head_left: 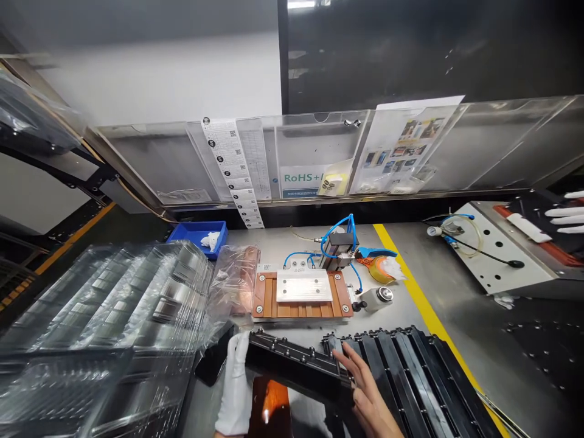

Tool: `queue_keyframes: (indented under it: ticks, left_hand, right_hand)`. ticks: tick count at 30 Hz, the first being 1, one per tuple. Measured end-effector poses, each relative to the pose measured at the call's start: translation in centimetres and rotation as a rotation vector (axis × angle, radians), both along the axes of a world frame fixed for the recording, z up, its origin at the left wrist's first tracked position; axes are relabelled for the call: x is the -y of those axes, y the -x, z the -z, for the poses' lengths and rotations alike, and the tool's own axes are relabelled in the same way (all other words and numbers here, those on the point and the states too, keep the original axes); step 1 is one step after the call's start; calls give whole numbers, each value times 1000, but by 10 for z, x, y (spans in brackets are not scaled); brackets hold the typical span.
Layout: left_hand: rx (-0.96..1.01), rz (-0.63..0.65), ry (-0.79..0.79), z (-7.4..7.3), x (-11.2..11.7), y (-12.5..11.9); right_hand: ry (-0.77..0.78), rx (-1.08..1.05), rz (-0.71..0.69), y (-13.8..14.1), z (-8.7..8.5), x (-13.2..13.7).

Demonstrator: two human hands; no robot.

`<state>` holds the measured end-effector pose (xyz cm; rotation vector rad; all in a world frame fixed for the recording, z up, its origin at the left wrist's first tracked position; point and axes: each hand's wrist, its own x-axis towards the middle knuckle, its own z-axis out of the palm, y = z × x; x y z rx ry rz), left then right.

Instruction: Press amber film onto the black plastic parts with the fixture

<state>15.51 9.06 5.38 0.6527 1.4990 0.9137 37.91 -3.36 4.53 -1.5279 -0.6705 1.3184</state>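
Note:
My left hand [236, 383] wears a white glove and grips the left end of a long black frame part [292, 360] held level over the bench front. My bare right hand [365, 392] presses on the right end of the same part, fingers stretched along its edge. Right of it lies a row of several similar black frame parts [410, 371], side by side. Beyond the hands sits a brown fixture [302, 294] with a pale metal plate on top. An orange-brown shiny piece [269, 407] shows under the held part.
Stacked clear plastic trays [114, 304] fill the left. A blue bin [197, 235], blue air hoses [340, 234], a tape roll [381, 267] and a small silver-capped cylinder [378, 298] stand behind the fixture. Another person's white-gloved fingers [568, 213] reach in at the far right over a perforated metal plate [495, 255].

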Motion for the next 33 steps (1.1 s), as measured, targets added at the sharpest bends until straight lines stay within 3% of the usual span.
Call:
queue_keyframes:
  ticks: [3,6,9,12,14,16,22,26,31,33]
  left_hand:
    - [-89,47,-125,-14,-5,1]
    - [-127,197,-179,-27,-11,1]
    - [-367,334,-363,-37,-16,12]
    - [-568,674,-481,-49,-23,25]
    - [-573,963,-434,-56,-28,27]
    - [-609,1088,-368,-60,-33,21]
    - [-868,1215,-374,-58,-29,-7]
    - [-690,1297,-429,-63,-10,-27]
    - [-405,1111,-313,-64,15,-50]
    - [-378,1141,-285,-60,22,-55]
  right_hand:
    - [27,-26,-132,-1,-15,-3]
    - [56,108,-235,-1,-28,-7]
    - [77,259,-212,1,-37,-9]
    - [90,386,-151,2,-42,-9]
    - [84,419,-164,2,-43,-9]
    - [78,433,-179,3,-44,-9]
    - [126,421,-214,5,-41,-7]
    - [132,394,-293,6,-39,-8]
    - [99,373,-198,19,-38,-12]
    - [93,372,-170,24,-38,-15]
